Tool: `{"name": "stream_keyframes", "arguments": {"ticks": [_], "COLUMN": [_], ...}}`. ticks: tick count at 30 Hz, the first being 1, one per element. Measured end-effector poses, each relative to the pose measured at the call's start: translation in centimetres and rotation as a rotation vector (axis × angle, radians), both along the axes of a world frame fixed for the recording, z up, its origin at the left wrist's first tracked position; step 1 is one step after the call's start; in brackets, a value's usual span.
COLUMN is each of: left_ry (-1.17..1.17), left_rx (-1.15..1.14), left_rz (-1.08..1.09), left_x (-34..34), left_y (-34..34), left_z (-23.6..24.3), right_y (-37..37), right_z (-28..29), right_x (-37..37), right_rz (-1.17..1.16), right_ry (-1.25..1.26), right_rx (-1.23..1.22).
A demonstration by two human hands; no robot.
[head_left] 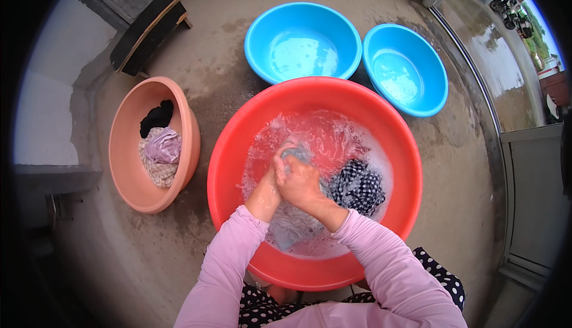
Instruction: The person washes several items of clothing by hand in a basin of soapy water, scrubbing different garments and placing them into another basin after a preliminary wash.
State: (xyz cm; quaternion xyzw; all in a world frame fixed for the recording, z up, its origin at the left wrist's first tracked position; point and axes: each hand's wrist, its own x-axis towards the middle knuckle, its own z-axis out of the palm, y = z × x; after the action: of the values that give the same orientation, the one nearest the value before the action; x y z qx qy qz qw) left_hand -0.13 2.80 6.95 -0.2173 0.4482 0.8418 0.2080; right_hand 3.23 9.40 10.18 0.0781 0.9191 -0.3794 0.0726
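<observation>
A large red basin [231, 167] of sudsy water stands right in front of me. Above its middle, my left hand [277, 167] and my right hand [300, 180] are pressed together, both closed on a wet pale grey-blue cloth [298, 152]. The cloth bulges out at the top, between the fingers; more pale fabric lies in the water below my wrists. Right of my hands, a dark blue-and-white checked cloth [357, 188] sits bunched in the foam.
Two blue basins [262, 60] [440, 84] with shallow water stand beyond the red one. At the left, a peach basin [128, 173] holds a black cloth [157, 117], a lilac cloth [164, 147] and a patterned pale cloth. A black bench [146, 33] is behind it. A glass door runs along the right.
</observation>
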Motion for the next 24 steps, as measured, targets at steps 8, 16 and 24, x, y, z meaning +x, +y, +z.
{"name": "stream_keyframes", "arguments": {"ticks": [8, 16, 24], "left_ry": [0.739, -0.140, -0.232], "left_rx": [-1.288, -0.171, 0.457], "left_rz": [-0.509, 0.078, -0.077], "left_x": [-2.4, -2.6, -1.6], "left_y": [-3.5, -0.5, -2.5], "left_z": [-4.0, -6.2, -5.9], "right_y": [6.0, 4.3, -0.6], "right_z": [-7.8, -6.8, 0.0], "right_x": [-1.3, -3.1, 1.4], "right_rz": [-0.232, -0.434, -0.020], "right_ry": [-0.167, -0.325, -0.088], "right_rx": [0.225, -0.029, -0.195]}}
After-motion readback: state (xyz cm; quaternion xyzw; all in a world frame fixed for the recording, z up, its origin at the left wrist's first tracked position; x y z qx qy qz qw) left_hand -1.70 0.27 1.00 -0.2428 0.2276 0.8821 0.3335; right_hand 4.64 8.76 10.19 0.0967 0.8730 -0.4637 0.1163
